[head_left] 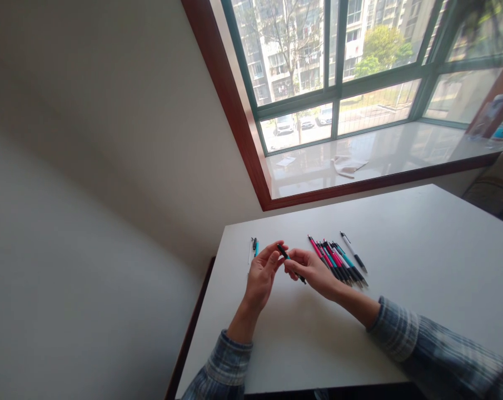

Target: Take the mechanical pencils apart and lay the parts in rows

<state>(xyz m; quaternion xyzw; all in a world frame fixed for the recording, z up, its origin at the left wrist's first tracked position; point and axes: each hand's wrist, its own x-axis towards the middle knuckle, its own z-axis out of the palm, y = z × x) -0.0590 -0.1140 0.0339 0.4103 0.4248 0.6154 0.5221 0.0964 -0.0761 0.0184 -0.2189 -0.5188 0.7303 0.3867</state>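
A pen (285, 255) with a black top and a teal barrel is held between both hands above the white table (422, 261). My left hand (262, 275) pinches its upper end with the fingertips. My right hand (312, 269) wraps round the lower part, with the black tip poking out below. Just right of my right hand lies a row of several pens (338, 260), pink, teal and one white, side by side. Two pens (253, 248), one white and one teal, lie left of my left hand near the table's far left corner.
The table stands against a white wall below a window with a dark red frame (234, 111). A glossy sill (380, 155) holds a crumpled cloth (348, 165) and a scrap of paper (285, 161). A brown object (495, 189) sits at the far right.
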